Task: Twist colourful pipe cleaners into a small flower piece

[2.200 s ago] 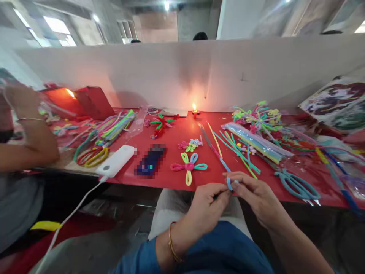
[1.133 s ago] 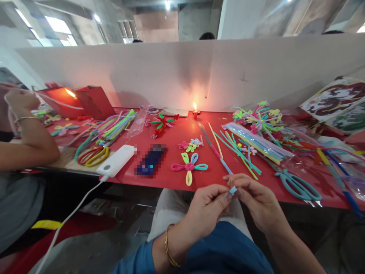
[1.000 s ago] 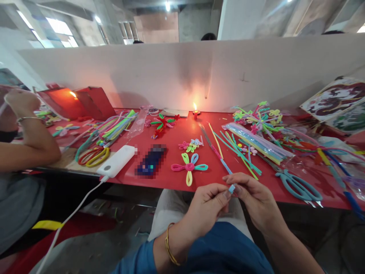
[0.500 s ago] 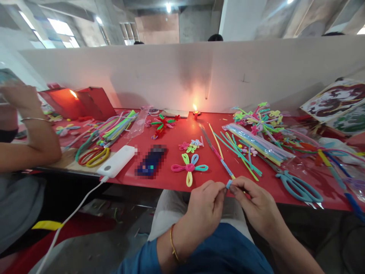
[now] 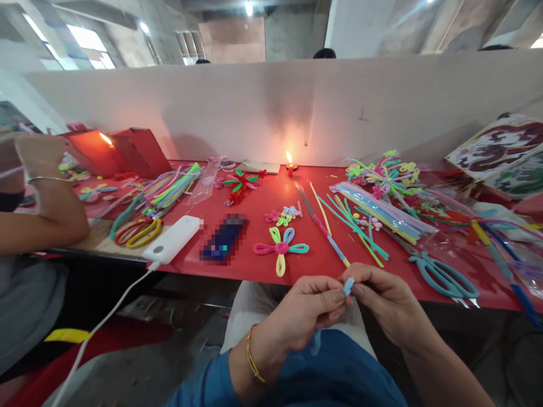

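Observation:
Fingertips of both hands meet just over the table's front edge, pinching a light-blue pipe cleaner. My left hand is closed on it, and a blurred pale-blue length hangs below that palm. My right hand grips the short bent end between thumb and fingers. Behind the hands lies a long thin tool wrapped in pink, blue and yellow. A flower of looped pipe cleaners rests to the left, with a cluster of smaller flowers behind it.
A lit candle burns near the white partition. Blue-handled scissors and bagged pipe cleaners lie right. A pixelated dark phone-like object and white power bank with cable lie left, near another person's arm.
My left hand has turned, bringing its thumb on top. The blue end now points upward between my fingertips, and a pale-blue length shows beneath my left hand.

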The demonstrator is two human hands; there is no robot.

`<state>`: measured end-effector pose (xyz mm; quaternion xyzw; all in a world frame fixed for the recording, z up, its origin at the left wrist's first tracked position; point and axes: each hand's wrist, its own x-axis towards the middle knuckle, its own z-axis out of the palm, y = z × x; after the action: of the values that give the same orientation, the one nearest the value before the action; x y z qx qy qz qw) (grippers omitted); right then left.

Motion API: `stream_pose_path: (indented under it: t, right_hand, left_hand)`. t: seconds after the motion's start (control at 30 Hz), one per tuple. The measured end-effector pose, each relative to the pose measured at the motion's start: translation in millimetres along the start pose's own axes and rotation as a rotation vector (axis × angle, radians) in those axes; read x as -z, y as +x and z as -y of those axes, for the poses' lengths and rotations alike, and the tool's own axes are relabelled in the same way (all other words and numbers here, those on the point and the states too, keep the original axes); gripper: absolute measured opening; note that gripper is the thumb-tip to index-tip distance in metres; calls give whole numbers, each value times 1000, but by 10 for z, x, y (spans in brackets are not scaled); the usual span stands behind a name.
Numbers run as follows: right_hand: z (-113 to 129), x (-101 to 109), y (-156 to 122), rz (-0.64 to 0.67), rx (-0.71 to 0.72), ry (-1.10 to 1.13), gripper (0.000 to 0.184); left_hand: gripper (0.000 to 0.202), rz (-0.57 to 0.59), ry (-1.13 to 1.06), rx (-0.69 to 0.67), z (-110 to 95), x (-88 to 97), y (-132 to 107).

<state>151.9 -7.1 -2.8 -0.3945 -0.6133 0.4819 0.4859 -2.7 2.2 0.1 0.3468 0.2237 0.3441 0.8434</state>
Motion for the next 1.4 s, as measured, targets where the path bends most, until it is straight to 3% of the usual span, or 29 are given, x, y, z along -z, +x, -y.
stream_pose_path:
  t: [0.17,0.37,0.47,0.57,0.7,0.9,1.03,1.13,1.23,1.4]
  right_hand:
    - [102,48,1,45,62,-177,8]
    - [215,115,19,154,313,-420,17]
    - [219,151,36,200,402,-460,22]
    - [161,198,12,154,352,-441,22]
    - [110,239,-40,47,152,-380,16]
    - [210,176,2,97,46,-397,13]
    - [244,181,20,115,76,-480,10]
    - [269,219,29,151,145,-520,10]
    - [320,240,41,173,298,-558,13]
    - [330,214,24,168,656,-650,25]
  left_hand:
    - [20,18,-85,67,17,20,18]
    - [14,127,-232,202,64,56,-5]
    - [15,84,-215,221,60,36,6]
    - [20,-37,-31,121,32,-6,20]
    - [25,-158,314,-82,-19,-63,-6]
    - [24,-149,853,-302,-76,-113,-63]
    - [24,-143,996,-382,-93,-121,-63]
    - [26,-125,875,-296,-87,-129,-58]
    - [24,-71,512,-114,-44,-125,-51]
    - [21,217,-180,197,103,-72,-21]
